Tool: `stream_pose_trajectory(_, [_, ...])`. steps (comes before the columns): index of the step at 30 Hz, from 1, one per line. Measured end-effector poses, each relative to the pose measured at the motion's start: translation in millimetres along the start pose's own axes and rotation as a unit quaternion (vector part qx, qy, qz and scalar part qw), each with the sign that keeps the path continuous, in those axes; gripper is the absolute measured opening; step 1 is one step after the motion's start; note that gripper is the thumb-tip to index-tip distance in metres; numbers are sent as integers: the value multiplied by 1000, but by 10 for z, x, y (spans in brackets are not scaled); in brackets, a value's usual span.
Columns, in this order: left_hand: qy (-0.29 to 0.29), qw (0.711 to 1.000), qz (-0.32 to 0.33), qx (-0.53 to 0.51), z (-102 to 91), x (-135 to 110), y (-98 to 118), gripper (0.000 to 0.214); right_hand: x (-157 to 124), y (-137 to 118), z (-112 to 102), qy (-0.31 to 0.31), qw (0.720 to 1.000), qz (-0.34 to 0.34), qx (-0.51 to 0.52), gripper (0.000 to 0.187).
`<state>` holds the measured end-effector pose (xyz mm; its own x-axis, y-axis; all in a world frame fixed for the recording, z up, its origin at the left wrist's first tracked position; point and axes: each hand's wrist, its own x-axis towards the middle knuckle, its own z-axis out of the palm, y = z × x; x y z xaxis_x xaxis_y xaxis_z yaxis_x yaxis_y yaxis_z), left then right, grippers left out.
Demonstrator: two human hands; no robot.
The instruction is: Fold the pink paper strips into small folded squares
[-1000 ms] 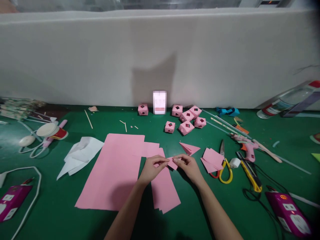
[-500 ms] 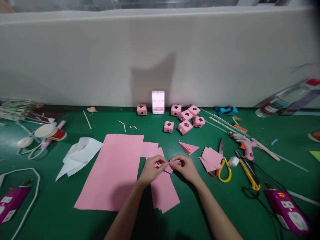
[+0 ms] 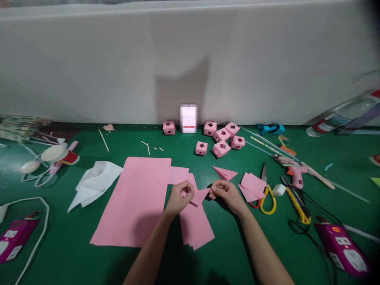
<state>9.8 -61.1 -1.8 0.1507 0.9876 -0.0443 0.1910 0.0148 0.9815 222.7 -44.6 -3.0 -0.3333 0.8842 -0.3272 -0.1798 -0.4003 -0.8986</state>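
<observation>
Pink paper, a small piece [image 3: 203, 194] of it, sits between the two hands, over the top of the strips [image 3: 199, 231]. Left of it, the left hand [image 3: 183, 194] curls round, thumb and forefinger pressed together on the piece, with some pink showing inside the curl. Right of it, the right hand [image 3: 221, 191] has thumb and forefinger brought together at the piece's pointed end; how firm that grip is, I cannot tell. Under the left thumb runs a narrow, darker edge, perhaps a fold.

The step looks like shaping the piece by folding. To do it well, the left fingers should act as the anchor, pinning the crease near its middle, while the right fingertips guide the point lightly. Line the edges up before pressing, as a crooked first crease is hard to take out. Then run a nail outward from the left thumb, and avoid tugging, since paper this small could tear or slip askew. Pressing against the bench [image 3: 234, 245] below the fingers would probably give a sharper line than pinching in mid-air.

Just beyond the right fingertips lies a folded triangle [image 3: 225, 173]; to their right, near the wrist, squares [image 3: 252, 187] overlap the scissors [image 3: 268, 202]. Left of the left fingers spread large sheets [image 3: 139, 198]. Farther ahead of both hands stand boxes [image 3: 221, 149].
</observation>
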Motion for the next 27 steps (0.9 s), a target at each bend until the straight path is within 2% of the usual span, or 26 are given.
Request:
stream_pose_trajectory(5, [18,997,-24,-66,-35,18,-23,7,29,-10,-18,38,996,-21,74,25])
stream_pose_trajectory(10, [8,999,-24,-48,-21,19,-18,6,33,0,71,14,999,-47,-16,28])
stream_pose_trajectory(13, [-15,1000,-9,-2,8,8,5,7,35,11,96,29,996,-53,-72,26])
stream_pose_trajectory(16, [-35,999,-3,27,31,3,31,7,50,30,103,52,994,-59,-78,29])
stream_pose_trajectory(22, [-14,1000,-10,14,15,12,36,9,44,53,116,89,994,-52,-49,35])
stream_pose_trajectory(27, [-19,999,-21,17,13,19,3,10,-92,6,-43,141,986,-44,-78,38])
